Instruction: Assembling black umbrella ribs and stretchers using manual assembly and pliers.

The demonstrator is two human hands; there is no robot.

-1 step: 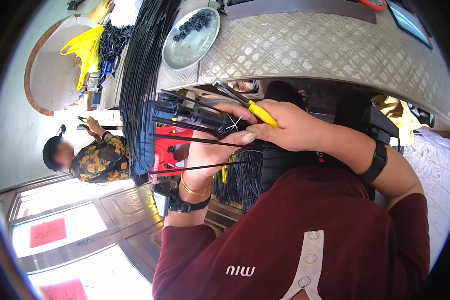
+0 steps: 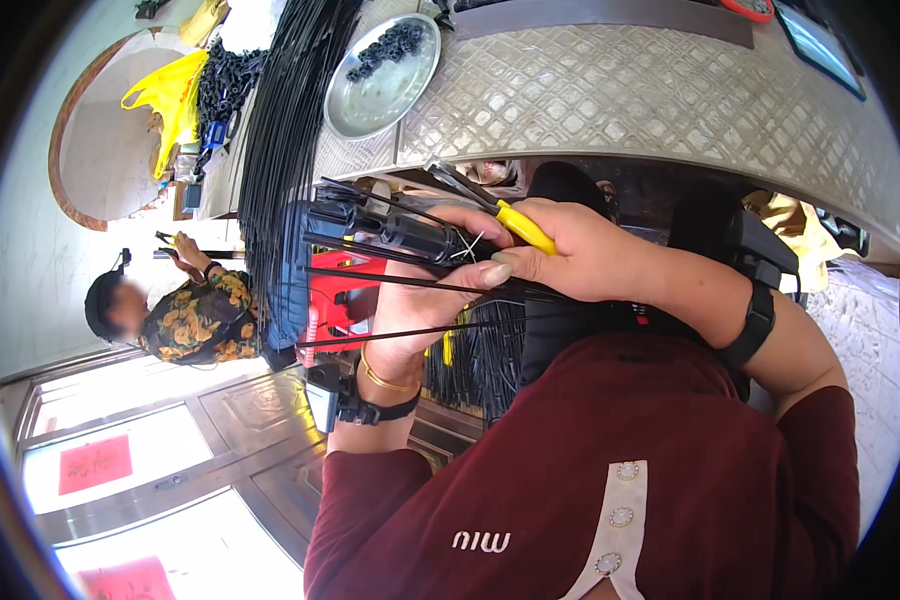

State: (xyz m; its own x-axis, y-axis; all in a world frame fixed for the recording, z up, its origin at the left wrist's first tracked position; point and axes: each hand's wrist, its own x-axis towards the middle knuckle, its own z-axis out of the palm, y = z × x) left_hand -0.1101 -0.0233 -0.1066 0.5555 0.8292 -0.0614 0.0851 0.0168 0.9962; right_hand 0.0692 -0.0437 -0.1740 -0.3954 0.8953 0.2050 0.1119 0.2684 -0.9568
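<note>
My left hand (image 2: pixel 432 292) is closed around an assembly of black rods (image 2: pixel 400 283) with a thick black cylindrical piece (image 2: pixel 410 236) among them. The rods stick out to the left, and thin silvery wires (image 2: pixel 467 247) cross at the end by my fingers. Yellow-handled pliers (image 2: pixel 527 228) lie in the closed grip of my right hand (image 2: pixel 585 252), jaws pointing up and left. My right thumb and fingertips meet the left thumb at the wire end. Whatever is pinched between them is hidden.
Ahead is a table (image 2: pixel 610 100) with a patterned cover. On it are a round metal tray (image 2: pixel 375 112) of small black parts and a long bundle of black rods (image 2: pixel 280 150). A red stool (image 2: pixel 345 290) stands left, near another person (image 2: pixel 195 315). More rods (image 2: pixel 480 370) lie below my hands.
</note>
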